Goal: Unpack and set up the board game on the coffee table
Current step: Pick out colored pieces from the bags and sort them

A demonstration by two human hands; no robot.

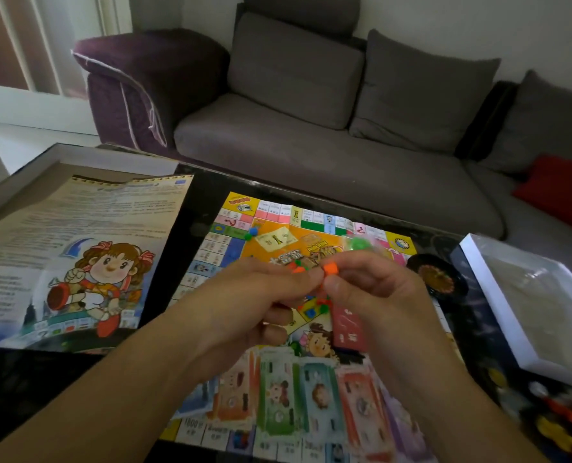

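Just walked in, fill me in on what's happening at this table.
A person is setting up a board game on a dark coffee table. The game board lies unfolded in front of them, with a few small pieces scattered on it. Both hands are raised over the board: the right hand pinches a small orange piece, and the left hand holds more small pieces. A printed rules sheet lies to the left, an open white box to the right.

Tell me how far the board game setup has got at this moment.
Done: the board lies unfolded on the table, the rules sheet and box halves set aside. In hand: both hands, left hand and right hand, pinch small orange pieces above the board. Left: loose coloured pieces at the table's right edge look unsorted.
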